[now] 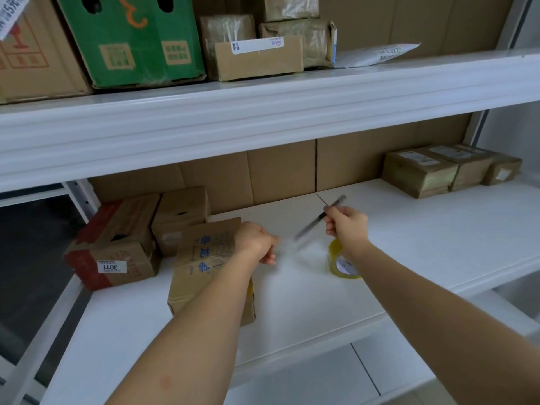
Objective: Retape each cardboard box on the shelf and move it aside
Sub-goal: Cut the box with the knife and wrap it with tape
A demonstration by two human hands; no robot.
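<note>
Your right hand (pixel 346 226) is clenched around a thin dark tool (pixel 318 219), maybe a blade or scissors, but it is too blurry to be sure. Your left hand (pixel 257 242) is curled with the fingers pinched together. It may be holding the end of a clear strip of tape, but that spot is blurred, so you cannot tell for certain.

The tape roll (pixel 340 263) is yellow and sits on the shelf (pixel 438 244) just under your right wrist, at about 4 o'clock from that hand.

The box you are working on, the brown box with blue writing (pixel 204 258), lies under your left arm, at about 7 o'clock from your left hand. Its top has old tape, and I cannot tell if new tape is on it yet.

At 9 o'clock from it stand two more boxes, one with red tape (pixel 117 247) and a plain one (pixel 181 217). Far over at 2 o'clock sit three taped parcels (pixel 447 171). Those look done and moved aside.

So my guess is you are about halfway: some boxes done, one in hand, two waiting
</note>
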